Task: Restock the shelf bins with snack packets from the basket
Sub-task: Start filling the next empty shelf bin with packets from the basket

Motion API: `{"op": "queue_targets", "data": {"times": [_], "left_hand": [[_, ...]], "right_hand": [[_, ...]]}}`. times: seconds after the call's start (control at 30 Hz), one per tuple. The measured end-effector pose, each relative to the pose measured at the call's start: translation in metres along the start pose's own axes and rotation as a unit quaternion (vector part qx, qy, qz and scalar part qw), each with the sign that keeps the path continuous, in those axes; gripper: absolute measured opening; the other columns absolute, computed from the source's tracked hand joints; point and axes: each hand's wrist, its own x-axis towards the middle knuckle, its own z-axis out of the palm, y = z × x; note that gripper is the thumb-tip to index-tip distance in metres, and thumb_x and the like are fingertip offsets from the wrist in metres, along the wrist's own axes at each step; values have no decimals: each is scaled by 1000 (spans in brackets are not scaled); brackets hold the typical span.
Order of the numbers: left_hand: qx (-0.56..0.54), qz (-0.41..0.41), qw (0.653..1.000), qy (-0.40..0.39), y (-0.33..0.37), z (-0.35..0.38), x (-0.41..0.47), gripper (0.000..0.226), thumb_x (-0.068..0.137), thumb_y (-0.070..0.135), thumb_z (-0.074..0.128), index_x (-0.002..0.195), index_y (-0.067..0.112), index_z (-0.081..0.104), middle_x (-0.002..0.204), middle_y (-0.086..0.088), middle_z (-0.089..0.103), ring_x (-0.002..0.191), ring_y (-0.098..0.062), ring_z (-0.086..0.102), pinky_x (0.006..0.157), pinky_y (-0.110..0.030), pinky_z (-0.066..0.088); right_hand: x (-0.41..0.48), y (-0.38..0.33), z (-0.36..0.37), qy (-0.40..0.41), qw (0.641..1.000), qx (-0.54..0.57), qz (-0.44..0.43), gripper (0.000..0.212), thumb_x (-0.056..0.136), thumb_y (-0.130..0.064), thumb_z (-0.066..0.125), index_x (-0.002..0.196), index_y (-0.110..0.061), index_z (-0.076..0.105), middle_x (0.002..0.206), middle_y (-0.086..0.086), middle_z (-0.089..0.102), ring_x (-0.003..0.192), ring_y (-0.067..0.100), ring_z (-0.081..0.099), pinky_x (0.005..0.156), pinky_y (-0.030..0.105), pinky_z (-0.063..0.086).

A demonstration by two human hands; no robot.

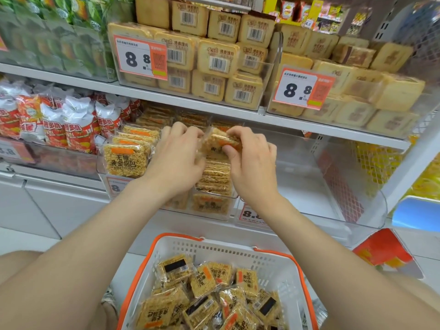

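Observation:
A clear-wrapped golden rice-crisp packet (217,139) with an orange label is held over the middle shelf bin (214,210). My right hand (250,163) pinches its right end between thumb and fingers. My left hand (178,158) grips its left side with curled fingers. Below it, a stack of the same packets (215,177) fills the bin. A white basket with orange handles (228,252) sits low in the view, holding several loose packets (209,296).
More of the same packets (126,160) stand in the bin to the left, beside red-and-white snack bags (54,125). An empty clear bin (321,182) lies to the right. The upper shelf holds boxed biscuits (214,60) behind price tags.

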Motion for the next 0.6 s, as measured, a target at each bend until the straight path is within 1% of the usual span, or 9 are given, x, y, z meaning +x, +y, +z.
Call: {"op": "queue_targets", "data": {"times": [0.07,0.13,0.2,0.27,0.33,0.4,0.47,0.53,0.6], "left_hand": [[65,22,998,8,-4,3,6,52,97,35,65,143,19,49,131,-4,49,124,-27,42,103,-44,42],[93,14,995,-29,-8,7,12,57,96,37,63,146,14,46,139,-7,49,132,-30,41,109,-47,39],[118,7,990,-77,-12,11,17,64,97,37,62,150,9,40,153,-12,43,147,-33,32,121,-50,30],[146,10,984,-104,-15,16,20,69,99,39,58,154,7,34,163,-14,33,156,-36,21,128,-52,20],[162,14,980,-119,-17,19,23,69,100,42,54,156,9,31,165,-14,29,157,-35,19,128,-54,18],[164,11,977,-136,-19,20,26,74,101,45,52,160,11,24,170,-13,21,158,-34,15,128,-56,16],[174,9,973,-154,-22,23,28,83,101,50,52,164,12,14,174,-12,10,160,-34,8,128,-57,15],[185,8,970,-160,-24,25,28,88,101,53,53,165,12,8,174,-11,4,160,-33,5,127,-59,18],[187,1,968,-166,-24,25,30,91,101,54,53,165,12,5,175,-10,1,160,-33,5,124,-59,21]], "right_hand": [[7,1,7,-3,1000,-8,2,18,104,-22,59,121,-22,55,104,-7,67,94,22,55,80,40,36],[16,7,15,-16,998,-59,-7,18,103,-19,60,120,-18,54,99,-1,68,88,27,57,73,39,32],[27,14,23,-27,992,-125,-11,21,102,-16,61,122,-18,54,98,3,68,88,30,59,71,38,28],[39,16,30,-39,982,-182,-23,31,98,-10,63,126,-19,54,97,4,66,89,32,60,70,38,31],[47,18,36,-43,973,-222,-41,41,94,-4,61,131,-20,55,97,5,64,90,33,59,71,39,34],[46,19,39,-29,967,-246,-56,48,92,0,49,136,-19,54,97,8,61,88,34,57,71,40,35],[39,21,38,-14,958,-275,-77,58,90,-2,35,144,-17,51,98,10,58,85,34,53,71,40,34],[31,21,37,4,951,-297,-89,60,92,-2,31,147,-17,51,98,12,57,84,33,51,71,41,34],[24,20,37,19,945,-314,-89,58,94,-1,31,145,-18,52,99,12,56,84,33,51,72,42,35]]}}
